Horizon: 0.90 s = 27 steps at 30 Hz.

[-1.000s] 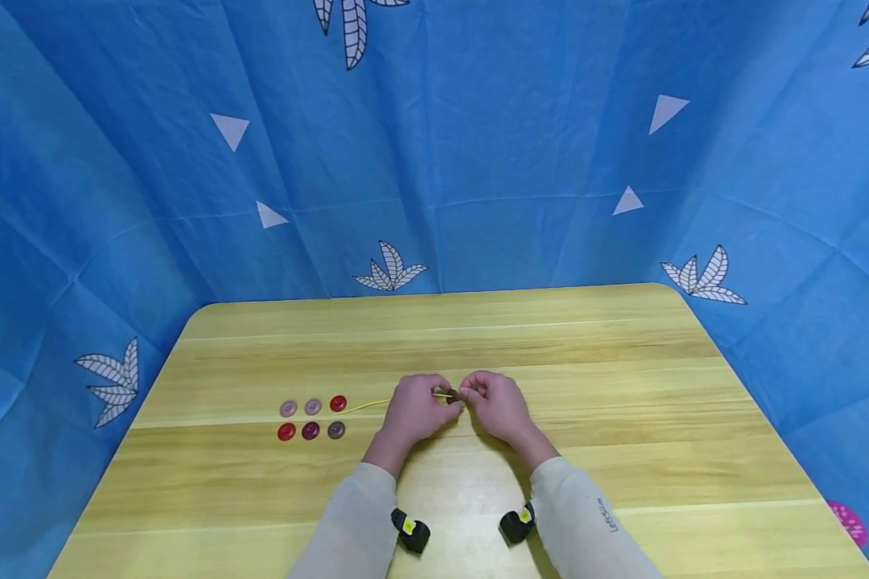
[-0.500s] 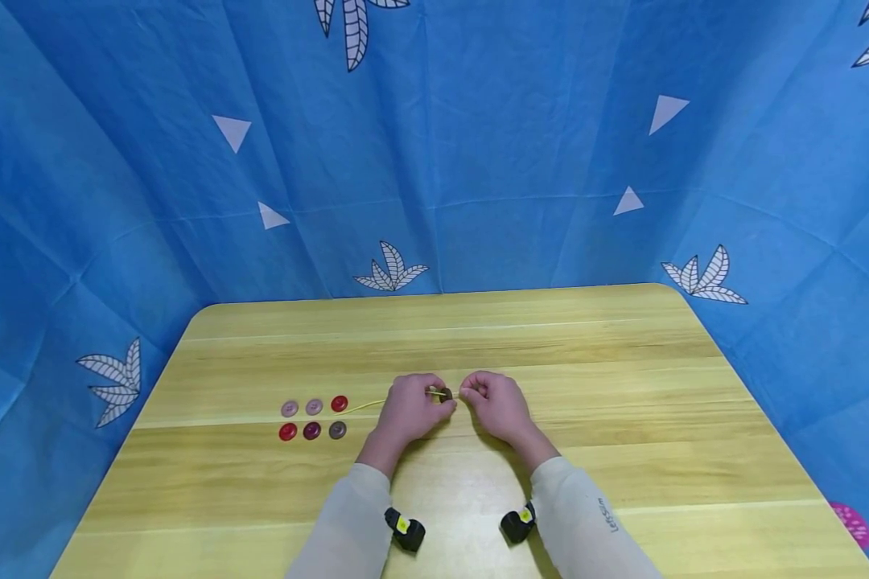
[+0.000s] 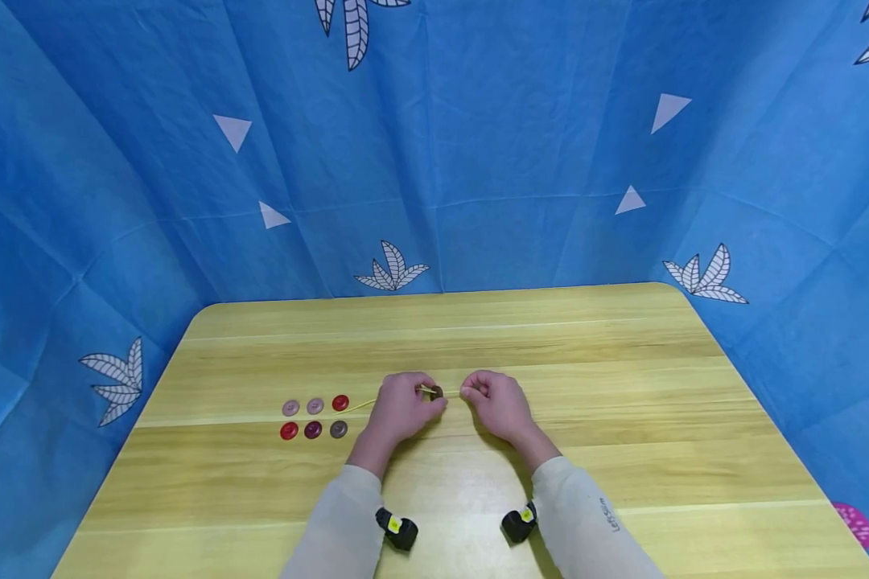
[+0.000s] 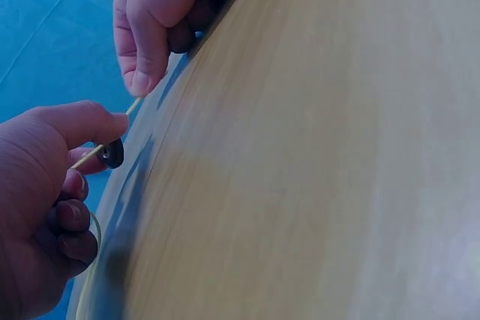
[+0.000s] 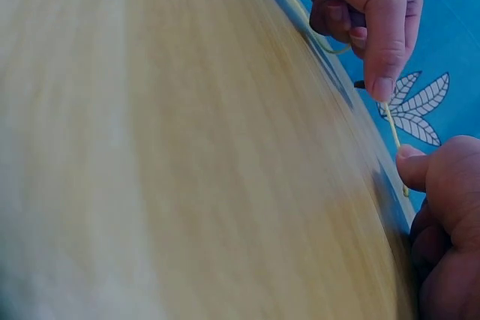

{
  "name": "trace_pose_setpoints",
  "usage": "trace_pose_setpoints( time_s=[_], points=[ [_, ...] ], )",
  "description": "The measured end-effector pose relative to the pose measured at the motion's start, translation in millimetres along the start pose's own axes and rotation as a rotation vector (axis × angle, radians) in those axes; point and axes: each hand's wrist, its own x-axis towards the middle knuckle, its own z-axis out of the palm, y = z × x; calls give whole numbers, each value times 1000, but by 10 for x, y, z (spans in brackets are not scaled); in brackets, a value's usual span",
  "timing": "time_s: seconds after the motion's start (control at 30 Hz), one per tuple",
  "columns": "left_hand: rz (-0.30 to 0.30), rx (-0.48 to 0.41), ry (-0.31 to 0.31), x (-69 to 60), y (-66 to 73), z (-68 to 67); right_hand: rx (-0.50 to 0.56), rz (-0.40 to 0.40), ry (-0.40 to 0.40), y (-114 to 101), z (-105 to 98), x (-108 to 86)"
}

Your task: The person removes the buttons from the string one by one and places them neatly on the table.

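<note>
In the head view, my left hand (image 3: 400, 406) pinches a dark brown button (image 3: 437, 392) between thumb and forefinger. A thin yellow string (image 3: 451, 393) passes by the button, apparently through it, and spans to my right hand (image 3: 498, 402), which pinches it near its end. The left wrist view shows the button (image 4: 112, 154) on edge at the left fingertips, with the string (image 4: 88, 157) running slantwise across it. In the right wrist view a short end of string (image 5: 406, 191) pokes out below the right thumb. The string's other part trails left from under the left hand.
Left of the hands lie several loose buttons in two rows: pale pink buttons (image 3: 315, 406), red buttons (image 3: 289, 431), a maroon button (image 3: 313, 429) and a grey-brown button (image 3: 339, 429). The wooden table (image 3: 586, 354) is bordered by a blue curtain (image 3: 507, 161).
My left hand has slid left with the button, away from the right hand. The stretch of string between them has grown longer. The right hand has barely moved.
</note>
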Motion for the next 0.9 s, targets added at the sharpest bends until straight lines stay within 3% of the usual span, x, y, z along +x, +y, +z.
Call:
trace_pose_setpoints(
  time_s=[0.9],
  points=[
    [-86,-28,45,-120,-100,-241,17,4,-4,-5,5,-8]
  ],
)
